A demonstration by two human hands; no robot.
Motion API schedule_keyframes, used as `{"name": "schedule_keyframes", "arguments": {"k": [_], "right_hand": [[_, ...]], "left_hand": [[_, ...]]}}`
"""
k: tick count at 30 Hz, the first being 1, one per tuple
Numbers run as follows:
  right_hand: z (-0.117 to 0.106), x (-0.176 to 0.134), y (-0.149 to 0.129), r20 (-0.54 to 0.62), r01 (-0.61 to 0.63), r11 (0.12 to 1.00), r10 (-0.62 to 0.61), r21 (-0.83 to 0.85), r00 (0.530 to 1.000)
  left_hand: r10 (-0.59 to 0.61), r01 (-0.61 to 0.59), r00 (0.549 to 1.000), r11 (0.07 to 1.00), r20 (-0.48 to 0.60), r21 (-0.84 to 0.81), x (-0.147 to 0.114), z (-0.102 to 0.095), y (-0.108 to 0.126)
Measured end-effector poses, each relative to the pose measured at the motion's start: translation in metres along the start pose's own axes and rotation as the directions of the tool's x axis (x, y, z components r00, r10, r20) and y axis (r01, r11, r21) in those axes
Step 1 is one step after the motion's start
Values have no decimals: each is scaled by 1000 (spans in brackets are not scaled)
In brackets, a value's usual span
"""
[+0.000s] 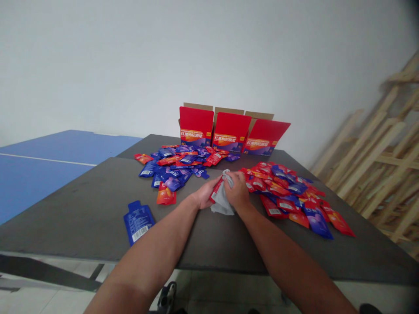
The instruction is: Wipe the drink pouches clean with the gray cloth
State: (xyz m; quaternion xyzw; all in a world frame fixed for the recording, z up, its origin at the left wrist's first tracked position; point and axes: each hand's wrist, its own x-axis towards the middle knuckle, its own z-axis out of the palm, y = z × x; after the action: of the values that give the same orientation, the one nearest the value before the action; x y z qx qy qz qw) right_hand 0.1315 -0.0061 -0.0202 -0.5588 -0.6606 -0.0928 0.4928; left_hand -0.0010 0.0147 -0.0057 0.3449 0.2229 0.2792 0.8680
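My left hand is closed on a red pouch, held just above the dark table between two heaps of pouches. Against that pouch my right hand presses a pale grey cloth, its lower end hanging loose. Part of the pouch is covered by the cloth and fingers. Left of my hands lies a heap of blue and red pouches. On the right is a second heap, mostly red pouches with some blue. A single blue pouch lies apart near my left forearm.
Three red and blue cartons with raised flaps stand in a row at the back of the dark table. A blue table adjoins on the left. Wooden pallets lean on the right, beyond the table's edge.
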Motion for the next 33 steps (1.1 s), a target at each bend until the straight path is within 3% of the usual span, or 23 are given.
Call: {"name": "schedule_keyframes", "arguments": {"k": [7, 9, 12, 14, 16, 20, 24, 27, 33], "right_hand": [[0, 8, 19, -60, -227, 974, 226, -12, 972], [1, 8, 24, -54, -272, 962, 271, -9, 961], [5, 4, 28, 0, -275, 961, 275, -31, 961], [9, 0, 27, 63, -219, 975, 221, -46, 973], [12, -3, 23, 107, -132, 989, 138, -59, 985], [7, -7, 10, 159, 86, 995, -77, -50, 984], [-2, -9, -4, 351, 346, 937, -336, 37, 874], [-2, -9, -8, 394, 383, 922, -371, 52, 841], [3, -5, -6, 323, 310, 951, -297, 14, 898]], "left_hand": [[68, -73, 997, 990, 44, 122, -2, -5, 1], [113, -117, 993, 989, 46, 94, -1, -7, 3], [234, -237, 970, 970, -58, -59, 2, -10, 8], [266, -285, 956, 940, -121, -188, 2, -11, 13], [234, -259, 965, 923, -118, -284, 2, -10, 16], [184, -220, 974, 913, -134, -345, 2, -7, 15], [225, -276, 957, 901, -186, -334, 5, -4, 9], [205, -259, 959, 913, -195, -315, 9, -4, 6], [334, -368, 922, 912, -196, -179, 15, -3, -3]]}}
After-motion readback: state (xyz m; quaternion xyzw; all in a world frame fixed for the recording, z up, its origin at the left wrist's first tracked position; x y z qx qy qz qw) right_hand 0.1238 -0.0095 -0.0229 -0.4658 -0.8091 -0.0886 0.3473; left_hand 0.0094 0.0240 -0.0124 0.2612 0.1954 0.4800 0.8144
